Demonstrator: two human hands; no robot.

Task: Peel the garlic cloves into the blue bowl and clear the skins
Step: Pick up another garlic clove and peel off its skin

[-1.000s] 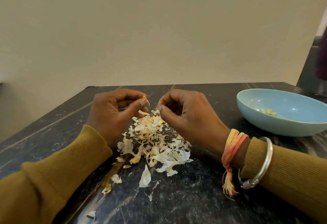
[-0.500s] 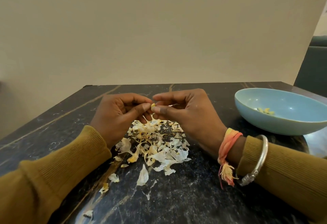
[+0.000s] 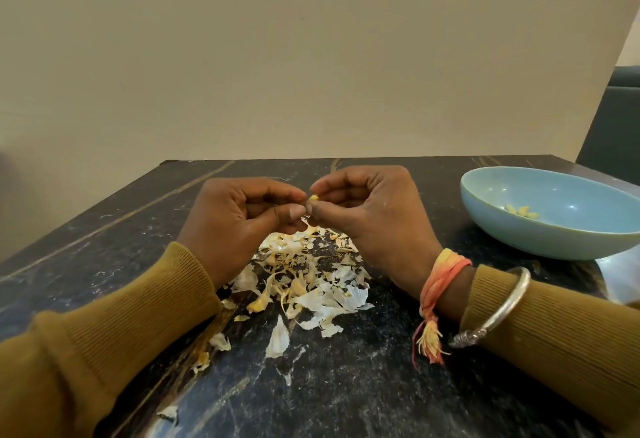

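One blue bowl (image 3: pixel 554 240) stands at the table's right and holds a small cluster of peeled cloves (image 3: pixel 521 211), too small to count surely. One garlic clove (image 3: pixel 313 198) is up between two hands. The left hand (image 3: pixel 239 219) and the right hand (image 3: pixel 374 219) both curl narrow, thumb and forefinger tips pinching it just above one heap of skins (image 3: pixel 311 275). A few stray flakes lie nearer the front edge. The right wrist bears one orange thread band (image 3: pixel 440 271) and one silver bangle (image 3: pixel 502 309). The table (image 3: pixel 346 385) is dark veined stone against a plain beige wall (image 3: pixel 311 57), with a dark chair (image 3: pixel 616 126) at far right.
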